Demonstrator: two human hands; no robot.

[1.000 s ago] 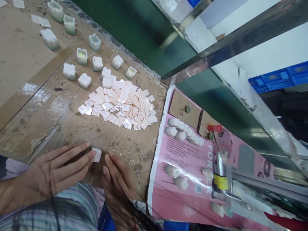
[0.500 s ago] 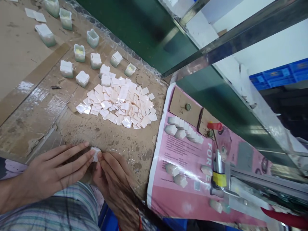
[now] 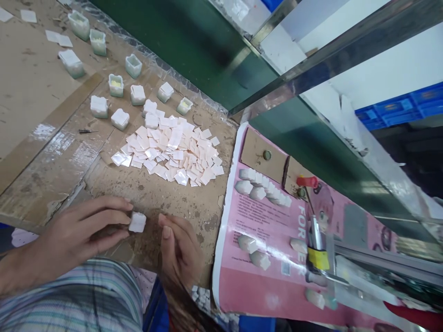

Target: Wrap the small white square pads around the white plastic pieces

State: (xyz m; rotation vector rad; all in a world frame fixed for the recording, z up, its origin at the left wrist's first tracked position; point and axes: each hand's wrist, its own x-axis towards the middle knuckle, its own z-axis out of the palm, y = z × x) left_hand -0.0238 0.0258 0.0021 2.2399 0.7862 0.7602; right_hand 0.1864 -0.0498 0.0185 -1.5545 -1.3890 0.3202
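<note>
- Block of white material (image 3: 137, 222) sat on the bare cardboard worktop (image 3: 204, 216), out toward the near edge, right between the two hands!
- Left hand (image 3: 81, 230) was the closer one, reaching in from the left, its fingertips (image 3: 128, 207) up at the block's left side and seemingly touching it.
- Those left fingers lay long and together, not wrapped round the block, so no grip there.
- Right hand (image 3: 178, 251) waited just off the block's right side with a gap showing, its fingers (image 3: 165, 233) loosely curled and holding nothing.
- Block looked almost square, so no clear long axis, and it sat slightly skewed against the worktop's edges.
- Heap of pearly square chips (image 3: 169, 154) spread out farther off, with small translucent tubs (image 3: 120, 119) beyond it to the far left.
- Pink printed sheet (image 3: 235, 286) lay over to the right, under a metal-railed machine (image 3: 374, 263) that ran off the frame.
- Block's underside and thickness were impossible to make out from up here.
- Striped sleeve (image 3: 69, 286) crowded the near left, while a dark blur covered the right wrist, and the frame cut off the right forearm.
</note>
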